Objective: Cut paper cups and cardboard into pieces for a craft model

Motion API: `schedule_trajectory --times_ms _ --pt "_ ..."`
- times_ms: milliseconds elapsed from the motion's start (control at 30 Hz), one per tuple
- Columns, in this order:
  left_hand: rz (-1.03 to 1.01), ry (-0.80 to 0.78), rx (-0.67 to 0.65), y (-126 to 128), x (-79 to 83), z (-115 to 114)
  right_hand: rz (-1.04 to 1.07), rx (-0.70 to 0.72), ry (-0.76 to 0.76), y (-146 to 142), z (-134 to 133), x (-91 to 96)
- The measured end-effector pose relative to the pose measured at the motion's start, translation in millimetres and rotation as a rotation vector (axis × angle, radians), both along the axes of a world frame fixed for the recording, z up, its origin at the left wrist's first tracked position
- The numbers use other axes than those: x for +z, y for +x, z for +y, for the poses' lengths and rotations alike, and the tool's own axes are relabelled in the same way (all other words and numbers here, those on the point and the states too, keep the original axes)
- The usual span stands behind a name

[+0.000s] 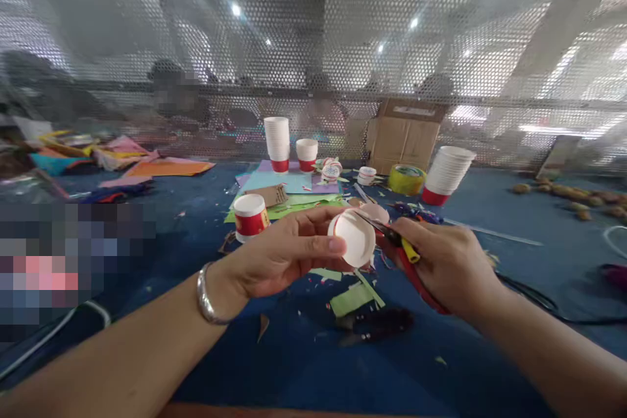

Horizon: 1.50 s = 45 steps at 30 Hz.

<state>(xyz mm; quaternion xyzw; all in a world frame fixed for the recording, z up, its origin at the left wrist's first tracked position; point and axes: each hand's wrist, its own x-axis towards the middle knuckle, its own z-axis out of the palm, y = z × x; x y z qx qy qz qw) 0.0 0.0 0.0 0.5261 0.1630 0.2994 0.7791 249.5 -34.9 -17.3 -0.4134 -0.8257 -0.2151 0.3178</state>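
My left hand [294,245] grips a white paper cup bottom [359,240], a shallow round piece with a low rim, its inner side turned towards me. In my right hand [443,261] is a pair of scissors [422,284] with red and yellow handles. The scissor blades reach the upper edge of the cup piece; whether they are cutting it I cannot tell. Behind my left hand stands a red and white paper cup [251,217]. Below both hands lie green paper scraps [351,300] and a dark pair of snips [377,324].
Stacked paper cups [277,144] stand at the back, with another leaning stack [448,173] to the right. Yellow tape [406,179] and a cardboard box [404,137] sit near the mesh partition. Coloured paper [166,167] lies left. A black cable [533,297] runs on the right.
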Motion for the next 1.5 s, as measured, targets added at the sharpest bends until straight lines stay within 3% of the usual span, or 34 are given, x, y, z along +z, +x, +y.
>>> schedule_trajectory --times_ms 667,1300,1500 --pt "-0.021 0.051 -0.025 -1.2 2.3 1.0 -0.024 0.025 -0.024 -0.4 -6.0 4.9" --pt "0.089 0.056 -0.067 -5.2 0.0 3.3 -0.007 0.067 0.014 -1.9 -6.4 3.0" --pt "0.073 0.056 -0.094 -6.4 3.1 3.3 0.014 0.077 -0.037 -2.8 -6.5 0.9"
